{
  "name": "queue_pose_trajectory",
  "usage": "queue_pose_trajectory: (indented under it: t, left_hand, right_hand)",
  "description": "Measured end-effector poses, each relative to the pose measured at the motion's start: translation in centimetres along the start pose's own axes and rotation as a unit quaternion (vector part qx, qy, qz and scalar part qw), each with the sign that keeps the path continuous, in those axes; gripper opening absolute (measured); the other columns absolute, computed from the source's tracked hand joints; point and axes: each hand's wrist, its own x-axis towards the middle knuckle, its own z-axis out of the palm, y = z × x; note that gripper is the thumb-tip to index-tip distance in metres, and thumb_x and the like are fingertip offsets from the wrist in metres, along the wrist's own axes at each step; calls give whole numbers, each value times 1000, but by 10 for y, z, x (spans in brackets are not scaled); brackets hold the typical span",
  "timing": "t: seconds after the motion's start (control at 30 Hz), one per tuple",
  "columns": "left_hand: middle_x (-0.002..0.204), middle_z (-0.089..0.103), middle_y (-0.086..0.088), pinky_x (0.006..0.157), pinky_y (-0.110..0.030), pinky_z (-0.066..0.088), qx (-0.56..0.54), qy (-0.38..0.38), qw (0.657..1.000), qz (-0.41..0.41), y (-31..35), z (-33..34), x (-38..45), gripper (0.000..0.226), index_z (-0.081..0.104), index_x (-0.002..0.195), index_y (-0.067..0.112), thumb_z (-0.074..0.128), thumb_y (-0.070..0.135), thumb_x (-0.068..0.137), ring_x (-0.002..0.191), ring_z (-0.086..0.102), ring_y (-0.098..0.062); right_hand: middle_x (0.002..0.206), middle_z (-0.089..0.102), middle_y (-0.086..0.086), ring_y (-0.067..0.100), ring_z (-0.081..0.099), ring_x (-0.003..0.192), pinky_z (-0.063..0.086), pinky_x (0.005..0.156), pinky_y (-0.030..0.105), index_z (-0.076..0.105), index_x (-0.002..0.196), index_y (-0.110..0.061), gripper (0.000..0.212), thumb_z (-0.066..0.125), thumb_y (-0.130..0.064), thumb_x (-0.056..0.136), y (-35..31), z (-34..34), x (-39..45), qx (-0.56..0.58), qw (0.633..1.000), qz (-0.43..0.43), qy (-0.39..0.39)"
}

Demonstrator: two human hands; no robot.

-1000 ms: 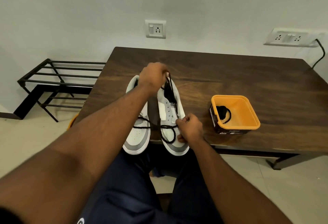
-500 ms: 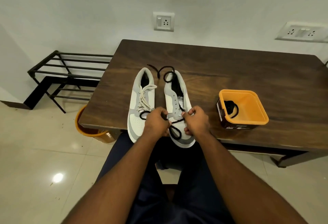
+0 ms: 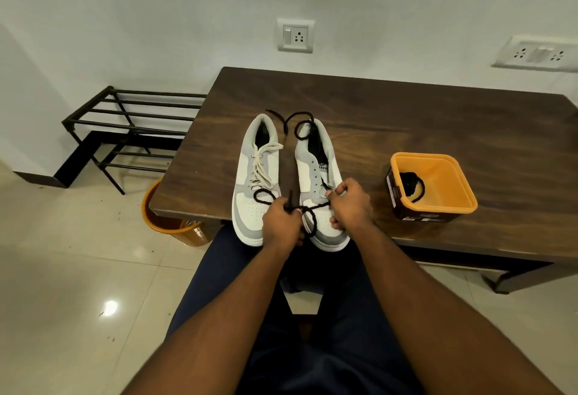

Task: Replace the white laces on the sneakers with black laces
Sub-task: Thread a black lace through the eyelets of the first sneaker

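A person seated at a dark wooden surface (image 3: 406, 132) looks down at two white-and-grey sneakers standing side by side at its near edge, toes toward the body; the left sneaker (image 3: 255, 182) still carries its white lace (image 3: 261, 165), criss-crossed through the eyelets and untouched; the right sneaker (image 3: 319, 182) has no white lace left, and a black lace (image 3: 308, 207) runs across its lowest eyelets near the toe, its loose lengths looping over both toe caps while another stretch curls on the surface behind the heels; the left hand (image 3: 283, 222) grips one end of the black lace, fingers curled round it, just beside the toe of the right sneaker; the right hand (image 3: 350, 204) pinches the shoe's right eyelet edge, fingers closed together — whether they also hold the lace tip is too small to tell; to the right, well apart, an orange tub (image 3: 438, 207) holds a second black lace (image 3: 411, 183), coiled; judged from this, the work is under halfway — one shoe stripped and barely begun, most eyelets bare, the other not yet started
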Motion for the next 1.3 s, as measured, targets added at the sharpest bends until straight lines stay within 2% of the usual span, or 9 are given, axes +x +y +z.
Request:
queue_pose_trajectory:
  t: [0.13, 0.27, 0.37, 0.47, 0.6, 0.9, 1.0, 1.13, 1.3]
  left_hand:
    - [68, 66, -12, 56, -48, 58, 19, 15, 1000, 14, 2, -2, 1, 22, 62, 78, 8, 55, 20, 95, 50, 61, -25]
    - [94, 69, 0, 78, -34, 51, 130, 59, 972, 185, 25, -12, -14, 26, 72, 107, 21, 52, 35, 98, 86, 62, -19]
    - [87, 54, 2, 74, -33, 47, 107, 8, 961, 256, 38, -16, -18, 21, 70, 88, 22, 56, 38, 93, 81, 57, -17]
    - [73, 52, 2, 69, -37, 45, -80, -61, 971, 218, 40, -20, -14, 25, 55, 67, 21, 53, 35, 87, 70, 51, -16]
    - [55, 46, -3, 53, -30, 42, -152, -109, 970, 158, 42, -27, -19, 30, 50, 73, 7, 51, 24, 98, 50, 44, -16]
    - [54, 57, 7, 38, -17, 34, 72, -195, 976, 70, 43, -48, -20, 20, 66, 79, 12, 65, 26, 93, 38, 45, -4]
    - [86, 67, 13, 54, -17, 49, -54, -122, 986, 103, 43, -45, -14, 11, 63, 102, 28, 67, 25, 92, 72, 67, -1]
    - [97, 73, -8, 82, -24, 56, -137, -124, 974, 128, 49, -29, -5, 21, 67, 114, 7, 65, 11, 93, 90, 70, -14]
    - [72, 68, -10, 46, -19, 45, -210, -118, 970, 35, 52, -17, 2, 15, 72, 97, -2, 69, 10, 89, 52, 55, -12]
  right_hand:
    - [82, 65, 11, 22, 61, 47, 59, 48, 42, 46, 82, -21, 19, 62, -28, 90, -3, -3, -3, 17, 1000, 20, -16]
    - [122, 56, 3, 24, 60, 100, 53, 81, 42, 54, 121, -25, 36, 67, -32, 88, -6, -16, -7, -136, 984, -113, 32]
    - [121, 59, -1, 14, 60, 103, 52, 92, 34, 62, 124, -18, 42, 61, 3, 87, -17, -23, -14, 74, 960, -257, -76]
    - [99, 72, 3, 9, 68, 91, 53, 82, 24, 68, 109, -9, 28, 54, 8, 91, -25, -32, -27, 228, 927, -193, -229]
    - [92, 72, 9, 17, 67, 76, 56, 72, 28, 67, 107, -6, 23, 62, -2, 85, -19, -41, -29, 335, 886, -121, -296]
    - [73, 68, 8, 11, 58, 52, 48, 45, 21, 67, 91, -3, 10, 61, 4, 89, -18, -24, -27, 340, 917, -89, -190]
    - [74, 70, 11, 11, 51, 46, 39, 40, 20, 64, 86, -5, 11, 63, 7, 85, -18, -22, -26, 330, 926, -65, -173]
    - [74, 68, 13, 11, 42, 44, 30, 39, 18, 67, 83, -4, 3, 69, -2, 84, -20, -22, -21, 302, 932, -64, -190]
    - [67, 66, 7, 9, 48, 51, 39, 44, 19, 74, 85, -6, 5, 69, -6, 85, -22, -20, -11, 314, 930, -53, -181]
